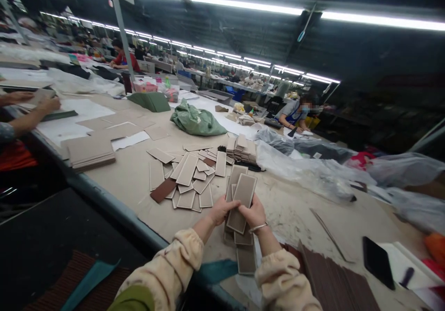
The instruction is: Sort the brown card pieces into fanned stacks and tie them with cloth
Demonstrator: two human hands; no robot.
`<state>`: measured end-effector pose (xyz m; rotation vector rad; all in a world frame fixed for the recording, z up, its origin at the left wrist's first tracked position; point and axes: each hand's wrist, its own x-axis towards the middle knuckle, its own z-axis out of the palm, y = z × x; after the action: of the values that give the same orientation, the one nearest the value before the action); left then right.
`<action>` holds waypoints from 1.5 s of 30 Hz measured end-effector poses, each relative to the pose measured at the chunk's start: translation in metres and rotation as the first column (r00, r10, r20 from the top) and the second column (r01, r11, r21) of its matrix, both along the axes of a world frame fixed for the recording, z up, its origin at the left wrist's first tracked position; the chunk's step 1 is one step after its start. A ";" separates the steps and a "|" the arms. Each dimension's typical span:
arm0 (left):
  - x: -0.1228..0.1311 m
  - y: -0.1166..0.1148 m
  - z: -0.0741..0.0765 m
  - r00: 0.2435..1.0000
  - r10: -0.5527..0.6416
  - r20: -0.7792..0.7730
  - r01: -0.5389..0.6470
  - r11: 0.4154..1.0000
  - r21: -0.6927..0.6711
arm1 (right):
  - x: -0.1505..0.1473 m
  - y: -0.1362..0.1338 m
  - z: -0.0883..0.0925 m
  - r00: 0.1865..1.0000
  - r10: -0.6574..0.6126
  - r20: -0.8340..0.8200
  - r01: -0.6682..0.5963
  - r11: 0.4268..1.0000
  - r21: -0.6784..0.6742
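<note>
My left hand [221,210] and my right hand [255,212] are closed on a bundle of grey-beige rectangular panels [245,189] with pale edging, gripping it from both sides. Both thumbs lie across the top panel. How many panels are in the bundle cannot be made out. More of these panels [246,260] show below my hands, near the table's front edge. Left of the bundle, a loose heap of similar panels [187,169] is spread out, with a reddish-brown panel [163,190] among them. Just beyond my hands stand small stacked panels [242,149].
A pile of larger beige sheets [91,153] lies left, near a co-worker's hands [47,102]. A green bag [196,120] sits behind the heap. Clear plastic bags [309,167] lie right. A black phone [378,262] and dark brown strips [335,278] are at the near right.
</note>
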<state>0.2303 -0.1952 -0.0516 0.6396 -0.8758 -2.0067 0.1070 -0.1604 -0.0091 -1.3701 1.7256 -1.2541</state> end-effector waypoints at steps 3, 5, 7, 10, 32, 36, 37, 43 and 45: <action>-0.007 -0.013 0.009 0.998 0.002 -0.058 -0.008 0.995 -0.104 | -0.008 -0.005 0.000 0.997 -0.059 -0.047 0.049 0.982 -0.180; -0.009 -0.023 0.014 0.997 -0.004 -0.076 -0.007 0.990 -0.142 | -0.013 -0.002 -0.008 0.997 -0.072 0.021 0.075 0.966 -0.248; -0.011 -0.031 0.013 0.996 -0.006 -0.085 -0.005 0.991 -0.130 | -0.017 0.006 -0.025 0.986 -0.063 0.154 0.090 0.980 -0.178; -0.015 -0.040 -0.003 0.992 0.036 -0.122 -0.041 0.999 -0.032 | -0.020 0.022 -0.057 0.974 -0.026 0.226 0.017 0.999 0.044; -0.020 -0.083 -0.055 0.963 0.102 -0.248 0.016 0.901 0.433 | -0.101 0.060 -0.030 0.944 -0.316 0.095 0.273 0.911 0.310; -0.025 -0.075 -0.053 0.964 0.042 -0.264 0.070 0.912 0.403 | -0.084 0.030 -0.030 0.844 -0.408 0.348 0.351 0.911 0.216; -0.026 -0.072 -0.052 0.962 0.023 -0.271 0.089 0.915 0.393 | -0.073 0.018 -0.034 0.860 -0.364 0.357 0.297 0.927 0.228; -0.032 -0.065 -0.048 0.964 -0.047 -0.263 0.114 0.963 0.244 | -0.016 -0.030 -0.065 0.971 -0.082 0.226 0.024 0.968 0.249; -0.031 -0.066 -0.046 0.973 -0.055 -0.223 0.094 0.981 0.170 | -0.011 -0.033 -0.067 0.986 -0.039 0.162 -0.007 0.961 0.276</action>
<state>0.1988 -0.2608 -0.0979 0.4784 -0.6008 -2.1928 0.0961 -0.1936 -0.0758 -1.0610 1.7223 -1.0561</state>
